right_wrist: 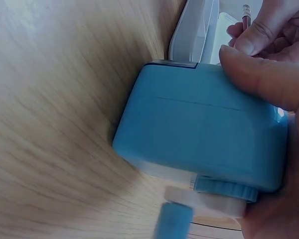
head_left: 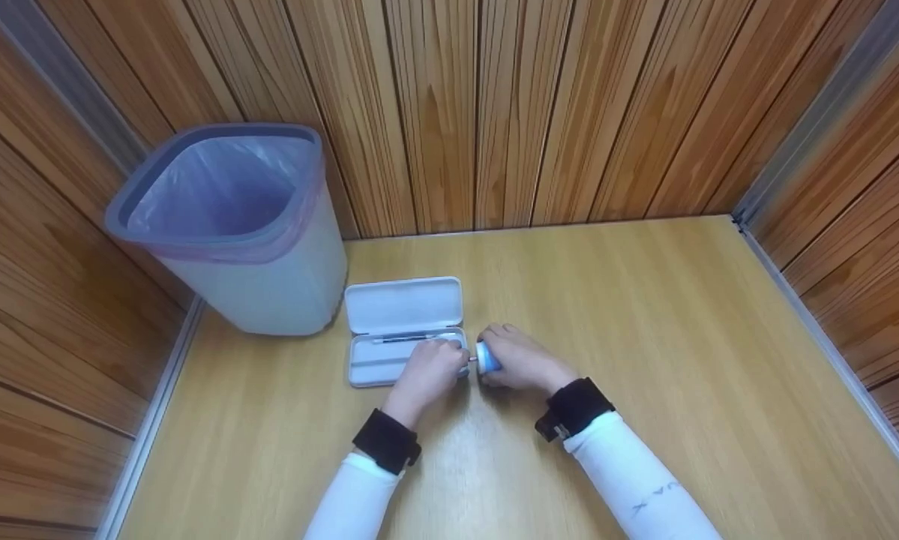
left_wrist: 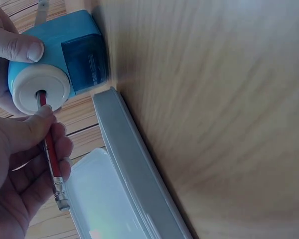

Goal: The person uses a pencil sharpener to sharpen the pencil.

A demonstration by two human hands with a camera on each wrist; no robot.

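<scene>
White sleeves (head_left: 355, 499) and two hands at a crank pencil sharpener (right_wrist: 189, 124).
Left hand (head_left: 433, 367) pinches a red pencil (left_wrist: 51, 154), its end in the sharpener's white port; right hand (head_left: 520, 358) clasps the blue body, just right of an open pencil case (head_left: 404, 306) on the table (head_left: 681, 337). Behind, to the left, stands a lined wastebasket (head_left: 284, 292).

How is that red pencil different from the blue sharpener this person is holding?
The red pencil is slim and straight, while the blue sharpener is chunky and boxy. The left hand pinches the pencil, while the right hand grips the sharpener. Both are held, with the pencil's front end inside the sharpener.
</scene>
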